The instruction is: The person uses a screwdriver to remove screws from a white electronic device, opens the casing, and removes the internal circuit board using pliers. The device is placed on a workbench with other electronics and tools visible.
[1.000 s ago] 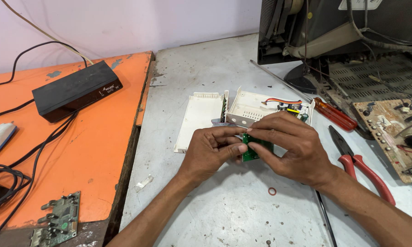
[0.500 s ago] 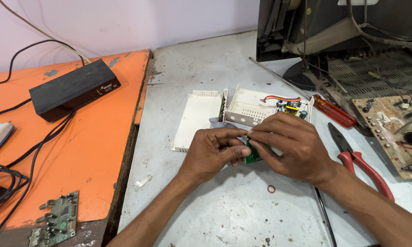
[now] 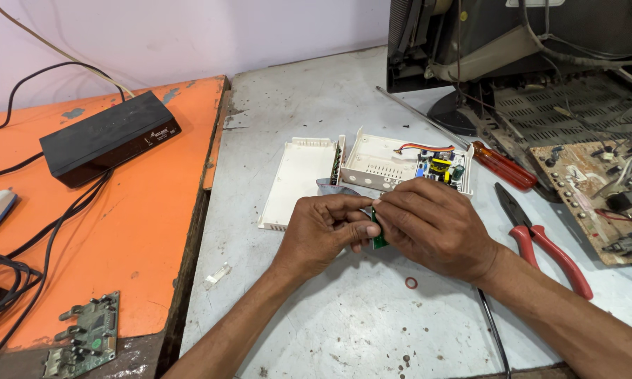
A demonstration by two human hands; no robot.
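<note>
My two hands meet at the centre of the frame, and one small green circuit board (image 3: 379,237) sits between them. The fingers (image 3: 351,205) of my left hand (image 3: 324,231) are curled in from the left and pinch the board's left side; the fingers of my right hand (image 3: 435,226) are closed over its top and right side, so only a narrow green strip shows below my fingertips. The board is held just above the grey bench (image 3: 372,330), not lying on it.

Directly above my hands, in the middle of the frame, lies one white plastic casing, opened into two parts: a flat lid (image 3: 298,179) to the left and a tray-shaped base (image 3: 382,161) to the right, which holds one more small board (image 3: 439,170) with coloured wires at its right end. Just below my right hand one little red ring (image 3: 411,283) lies on the bench.

To the right are one red-handled screwdriver (image 3: 498,165) and one pair of red-handled pliers (image 3: 544,242), side by side but apart. Further right, one large brown circuit board (image 3: 589,182) lies at the frame's edge, and an opened television chassis (image 3: 484,49) fills the upper right.

On the orange table (image 3: 140,231) at the left sit one black set-top box (image 3: 109,137) in the upper left, with black cables (image 3: 42,245) trailing down, and one green circuit board (image 3: 84,337) in the lower left corner.
</note>
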